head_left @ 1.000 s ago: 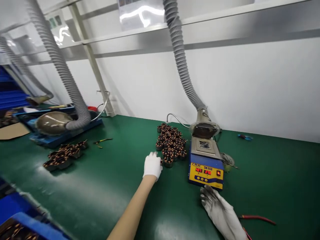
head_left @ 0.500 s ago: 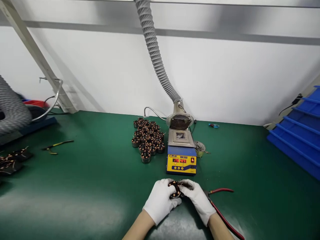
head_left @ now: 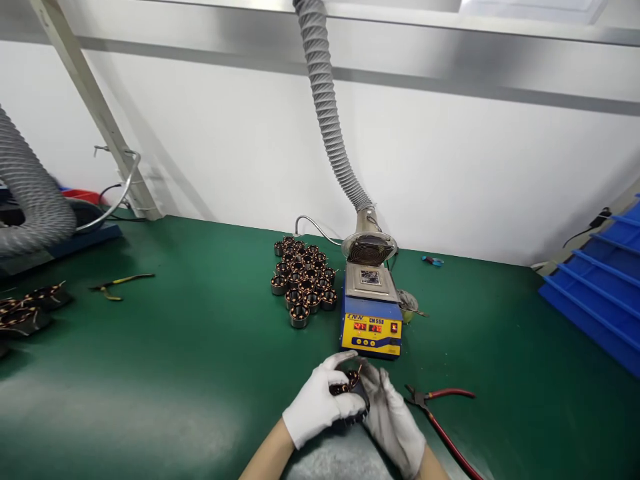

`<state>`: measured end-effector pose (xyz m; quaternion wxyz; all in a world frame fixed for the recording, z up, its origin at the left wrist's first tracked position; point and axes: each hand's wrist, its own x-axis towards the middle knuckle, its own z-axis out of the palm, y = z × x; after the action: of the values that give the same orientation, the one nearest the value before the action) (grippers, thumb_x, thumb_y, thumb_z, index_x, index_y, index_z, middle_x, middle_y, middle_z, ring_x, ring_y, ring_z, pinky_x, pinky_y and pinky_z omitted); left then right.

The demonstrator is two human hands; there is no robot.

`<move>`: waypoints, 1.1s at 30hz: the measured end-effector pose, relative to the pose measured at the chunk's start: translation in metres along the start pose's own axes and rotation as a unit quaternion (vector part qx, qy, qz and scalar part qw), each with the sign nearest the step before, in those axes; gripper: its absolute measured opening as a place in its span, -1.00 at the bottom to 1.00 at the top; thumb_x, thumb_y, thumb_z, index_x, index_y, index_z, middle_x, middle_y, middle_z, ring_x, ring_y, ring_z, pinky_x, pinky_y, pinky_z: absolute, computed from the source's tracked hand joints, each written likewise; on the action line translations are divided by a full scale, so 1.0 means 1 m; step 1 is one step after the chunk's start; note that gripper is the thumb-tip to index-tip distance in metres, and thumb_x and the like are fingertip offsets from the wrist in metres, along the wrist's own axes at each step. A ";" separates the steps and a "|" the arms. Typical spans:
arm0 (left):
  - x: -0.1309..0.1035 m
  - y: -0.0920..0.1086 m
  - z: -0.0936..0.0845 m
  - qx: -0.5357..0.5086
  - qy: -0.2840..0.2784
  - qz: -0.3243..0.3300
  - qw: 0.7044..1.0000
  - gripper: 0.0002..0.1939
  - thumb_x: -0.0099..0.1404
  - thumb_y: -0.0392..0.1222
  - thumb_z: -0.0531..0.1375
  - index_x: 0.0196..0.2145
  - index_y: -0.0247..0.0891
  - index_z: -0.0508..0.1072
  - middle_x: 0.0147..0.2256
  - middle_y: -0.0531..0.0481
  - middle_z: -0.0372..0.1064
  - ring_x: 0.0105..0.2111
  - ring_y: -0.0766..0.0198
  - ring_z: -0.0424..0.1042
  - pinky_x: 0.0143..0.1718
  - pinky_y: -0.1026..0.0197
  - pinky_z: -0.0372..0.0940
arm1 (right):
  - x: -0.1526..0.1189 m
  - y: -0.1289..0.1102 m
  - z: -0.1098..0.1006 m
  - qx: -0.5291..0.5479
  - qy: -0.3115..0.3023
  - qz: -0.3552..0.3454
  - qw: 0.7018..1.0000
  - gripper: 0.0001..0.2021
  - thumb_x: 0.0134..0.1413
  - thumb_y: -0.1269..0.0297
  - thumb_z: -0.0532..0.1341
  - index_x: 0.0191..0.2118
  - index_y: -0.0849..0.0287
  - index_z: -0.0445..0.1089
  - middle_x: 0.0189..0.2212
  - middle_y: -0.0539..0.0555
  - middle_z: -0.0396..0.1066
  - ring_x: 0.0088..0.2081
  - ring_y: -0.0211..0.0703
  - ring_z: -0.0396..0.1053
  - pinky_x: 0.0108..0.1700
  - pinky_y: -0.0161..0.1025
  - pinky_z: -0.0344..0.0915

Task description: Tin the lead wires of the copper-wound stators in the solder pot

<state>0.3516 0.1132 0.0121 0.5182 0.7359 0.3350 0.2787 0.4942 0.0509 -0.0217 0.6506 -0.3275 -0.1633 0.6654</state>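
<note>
Green bench (head_left: 175, 373) spreads wide; solder pot (head_left: 371, 320) sits close ahead, wound stators (head_left: 303, 280) clustered beside it within reach. Left hand (head_left: 320, 403) and right hand (head_left: 393, 417) both clamp one stator (head_left: 349, 390), tilted up for inspection.

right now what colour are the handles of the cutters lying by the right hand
Red: the cutters lie on the green mat just right of the right hand, clearest in the head view.

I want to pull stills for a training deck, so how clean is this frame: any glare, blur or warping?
Head view: a pale glare patch lies on the green table at the near edge; the left hand and right hand around the wound coil look slightly soft; the wall rails bow from wide-angle distortion; the solder pot display reads sharp.
</note>
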 end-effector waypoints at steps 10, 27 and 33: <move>-0.002 -0.003 0.002 0.075 -0.045 0.022 0.996 -0.19 -0.12 -0.29 0.27 0.13 -0.21 0.17 0.15 -0.11 0.12 0.12 0.09 0.10 0.16 0.07 0.00 | -0.002 0.016 0.012 0.119 -0.030 0.122 0.985 -0.70 -0.12 0.04 0.32 -0.26 0.10 0.48 -0.28 0.07 0.48 -0.21 -0.10 0.37 -0.13 -0.14 0.27; 0.011 -0.007 -0.011 -0.253 0.115 -0.128 0.952 -0.46 0.13 0.20 0.13 -0.20 -0.36 0.46 -0.22 -0.17 0.46 -0.17 0.07 0.41 -0.04 0.10 0.26 | -0.007 0.016 0.016 0.103 -0.072 0.141 0.982 -0.68 -0.01 0.12 0.26 -0.16 0.19 0.39 -0.26 0.16 0.47 -0.33 -0.11 0.41 -0.33 -0.25 0.21; 0.006 0.006 0.007 -0.285 0.152 -0.143 0.935 -0.68 -0.03 -0.03 0.28 -0.37 -0.33 0.51 -0.44 -0.09 0.49 -0.39 0.14 0.44 -0.34 0.21 0.33 | -0.006 0.022 0.019 0.111 -0.048 0.113 0.986 -0.75 -0.05 0.19 0.30 -0.23 0.16 0.44 -0.32 0.10 0.48 -0.35 -0.13 0.40 -0.34 -0.27 0.23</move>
<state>0.3618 0.1131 0.0159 0.6833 0.4504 0.4183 0.3940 0.4644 0.0468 -0.0208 0.5950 -0.2373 -0.0814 0.7635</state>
